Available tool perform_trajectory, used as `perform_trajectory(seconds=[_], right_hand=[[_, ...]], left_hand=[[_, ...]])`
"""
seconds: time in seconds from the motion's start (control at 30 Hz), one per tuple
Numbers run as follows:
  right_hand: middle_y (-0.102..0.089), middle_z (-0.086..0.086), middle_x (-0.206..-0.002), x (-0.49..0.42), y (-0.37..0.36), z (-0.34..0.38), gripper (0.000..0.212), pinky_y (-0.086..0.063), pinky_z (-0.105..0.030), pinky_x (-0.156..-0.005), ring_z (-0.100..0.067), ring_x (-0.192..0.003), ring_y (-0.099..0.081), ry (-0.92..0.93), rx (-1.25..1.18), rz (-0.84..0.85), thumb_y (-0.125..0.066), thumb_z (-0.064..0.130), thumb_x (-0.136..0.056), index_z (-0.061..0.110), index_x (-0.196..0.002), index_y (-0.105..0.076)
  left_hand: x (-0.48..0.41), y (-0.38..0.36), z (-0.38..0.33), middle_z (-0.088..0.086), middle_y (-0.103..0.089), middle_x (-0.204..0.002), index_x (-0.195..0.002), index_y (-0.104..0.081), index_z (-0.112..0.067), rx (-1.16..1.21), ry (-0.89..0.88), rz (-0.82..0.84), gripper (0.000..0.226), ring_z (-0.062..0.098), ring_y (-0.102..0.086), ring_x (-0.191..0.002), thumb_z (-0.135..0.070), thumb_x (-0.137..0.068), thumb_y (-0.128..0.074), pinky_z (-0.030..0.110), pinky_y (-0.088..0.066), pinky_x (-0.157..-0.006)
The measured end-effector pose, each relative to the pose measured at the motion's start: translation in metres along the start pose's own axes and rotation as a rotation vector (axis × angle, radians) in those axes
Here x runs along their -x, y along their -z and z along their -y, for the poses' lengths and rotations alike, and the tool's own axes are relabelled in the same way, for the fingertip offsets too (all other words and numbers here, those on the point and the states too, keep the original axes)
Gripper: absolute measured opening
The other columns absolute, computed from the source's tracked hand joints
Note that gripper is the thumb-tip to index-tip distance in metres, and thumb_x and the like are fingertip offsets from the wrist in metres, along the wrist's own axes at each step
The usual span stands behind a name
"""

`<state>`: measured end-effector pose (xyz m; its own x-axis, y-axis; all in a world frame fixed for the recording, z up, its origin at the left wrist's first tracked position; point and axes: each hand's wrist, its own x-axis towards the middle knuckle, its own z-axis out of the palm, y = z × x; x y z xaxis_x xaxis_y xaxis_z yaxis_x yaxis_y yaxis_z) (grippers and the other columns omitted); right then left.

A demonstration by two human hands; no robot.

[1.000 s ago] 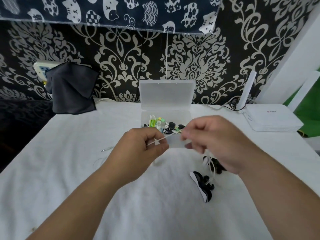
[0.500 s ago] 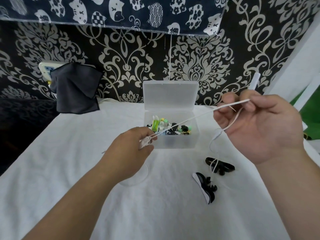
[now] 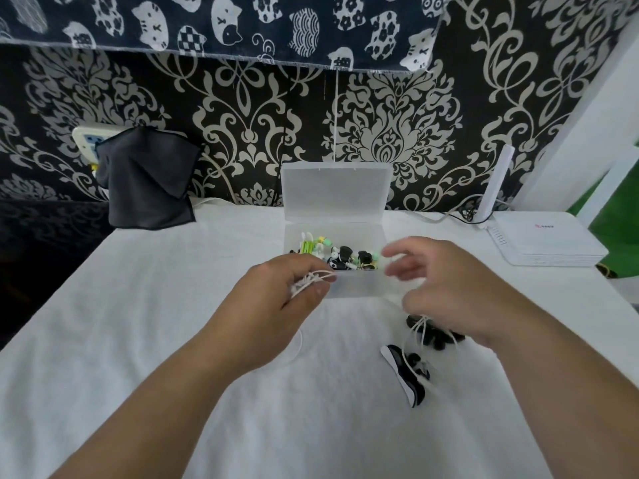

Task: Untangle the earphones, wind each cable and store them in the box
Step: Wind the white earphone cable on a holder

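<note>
My left hand (image 3: 276, 305) pinches a small bundle of wound white earphone cable (image 3: 311, 281) just in front of the clear plastic box (image 3: 352, 288). The box stands with its lid (image 3: 335, 191) upright and holds several green, white and black earphones (image 3: 332, 252). My right hand (image 3: 453, 295) is blurred beside the box. Its upper fingers reach left while the lower ones curl over the cable, which drops from under the palm (image 3: 416, 328). The strands run down to a black earpiece (image 3: 435, 335) and a black-and-white one (image 3: 406, 375) lying on the white cloth.
A white router (image 3: 546, 243) with an upright antenna sits at the back right. A dark cloth (image 3: 148, 181) hangs over a wall socket at the back left. The white-covered table (image 3: 173, 340) drops off along its left edge.
My right hand had pulled the cable out taut up to the right; it has now swung back down and left toward my left hand. The bundle at my left fingers looks thicker.
</note>
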<state>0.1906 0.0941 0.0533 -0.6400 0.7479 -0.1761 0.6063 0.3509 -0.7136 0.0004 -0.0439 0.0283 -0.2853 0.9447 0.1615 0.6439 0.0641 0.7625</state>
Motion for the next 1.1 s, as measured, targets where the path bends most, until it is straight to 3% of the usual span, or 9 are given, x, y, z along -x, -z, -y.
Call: perform_trajectory(seconds=[0.07,0.13,0.27,0.4,0.5,0.73,0.87,1.0,1.1], right_hand=[[-0.065,0.017,-0.124,0.002,-0.009,0.01,0.076,-0.046,-0.015,-0.089,0.008,-0.118,-0.055,0.152,-0.176,0.16,-0.073,0.003,-0.071,0.038,-0.136,-0.052],[-0.065,0.016,-0.127,0.001,-0.023,0.014,0.075,-0.043,-0.024,-0.101,0.005,-0.123,-0.055,0.203,-0.233,0.252,-0.079,0.021,-0.071,0.038,-0.138,-0.051],[-0.066,0.007,-0.067,-0.002,-0.031,0.019,0.003,-0.051,-0.039,-0.08,-0.006,-0.064,-0.063,0.146,-0.264,0.186,-0.075,0.027,-0.085,0.025,-0.087,-0.075],[-0.036,-0.005,-0.059,-0.001,-0.022,0.026,0.024,-0.038,-0.033,-0.065,-0.014,-0.054,-0.033,0.043,-0.593,0.08,-0.073,0.032,-0.083,0.014,-0.067,-0.071],[-0.033,0.002,-0.053,-0.002,-0.021,0.024,0.031,-0.037,-0.036,-0.066,-0.014,-0.052,-0.031,0.012,-0.559,-0.024,-0.065,0.026,-0.093,0.008,-0.068,-0.071],[-0.066,-0.001,-0.06,0.0,-0.017,0.023,0.015,-0.042,-0.03,-0.068,-0.003,-0.048,-0.043,0.002,-0.291,-0.131,-0.072,0.023,-0.086,0.016,-0.074,-0.077],[-0.047,0.01,-0.047,-0.002,-0.014,0.021,0.017,-0.043,-0.036,-0.069,-0.006,-0.046,-0.039,-0.016,-0.372,-0.123,-0.07,0.019,-0.087,0.016,-0.072,-0.077],[-0.038,0.001,-0.051,-0.005,-0.011,0.018,0.019,-0.039,-0.038,-0.067,-0.014,-0.047,-0.033,-0.014,-0.52,-0.19,-0.068,0.013,-0.087,0.012,-0.069,-0.075],[-0.034,-0.01,-0.06,-0.005,-0.008,0.02,0.023,-0.037,-0.037,-0.065,-0.014,-0.045,-0.028,0.009,-0.638,-0.195,-0.065,0.007,-0.089,0.008,-0.067,-0.073]], left_hand=[[0.001,-0.001,-0.001,-0.023,-0.067,-0.102,-0.099,-0.066,-0.046,0.008,-0.016,0.015,0.02,-0.003,-0.061,-0.094,-0.029,-0.096,-0.058,0.017,-0.047,-0.076],[0.001,-0.003,-0.002,-0.025,-0.067,-0.104,-0.102,-0.067,-0.048,0.026,-0.035,0.027,0.024,-0.004,-0.061,-0.097,-0.026,-0.096,-0.059,0.017,-0.047,-0.079],[0.002,-0.002,-0.001,-0.026,-0.062,-0.103,-0.114,-0.061,-0.045,-0.017,0.002,0.017,0.032,-0.004,-0.06,-0.094,-0.035,-0.086,-0.072,0.021,-0.046,-0.08],[0.001,0.005,0.005,-0.015,-0.06,-0.095,-0.116,-0.059,-0.043,0.019,0.093,0.084,0.051,0.0,-0.058,-0.087,-0.065,-0.072,-0.07,0.016,-0.047,-0.079],[-0.003,0.008,0.004,0.003,-0.061,-0.074,-0.093,-0.07,-0.03,0.117,0.113,0.009,0.011,0.007,-0.05,-0.061,-0.038,-0.093,-0.064,0.018,-0.042,-0.059],[-0.003,0.011,-0.001,-0.004,-0.069,-0.067,-0.079,-0.073,-0.016,0.3,0.277,-0.153,0.018,0.007,-0.055,-0.057,-0.015,-0.094,-0.063,0.017,-0.045,-0.054],[-0.007,0.011,0.002,-0.003,-0.065,-0.064,-0.076,-0.068,-0.012,0.389,0.357,-0.235,0.024,0.014,-0.055,-0.053,-0.01,-0.097,-0.056,0.03,-0.044,-0.057],[-0.01,0.013,0.012,-0.009,-0.047,-0.048,-0.075,-0.067,-0.014,0.223,0.493,-0.33,0.023,0.01,-0.038,-0.044,-0.019,-0.095,-0.056,0.022,-0.031,-0.046],[-0.007,0.019,0.022,-0.01,-0.056,-0.053,-0.07,-0.065,-0.016,-0.17,0.545,-0.243,0.022,0.01,-0.05,-0.049,-0.024,-0.089,-0.059,0.024,-0.036,-0.05]])
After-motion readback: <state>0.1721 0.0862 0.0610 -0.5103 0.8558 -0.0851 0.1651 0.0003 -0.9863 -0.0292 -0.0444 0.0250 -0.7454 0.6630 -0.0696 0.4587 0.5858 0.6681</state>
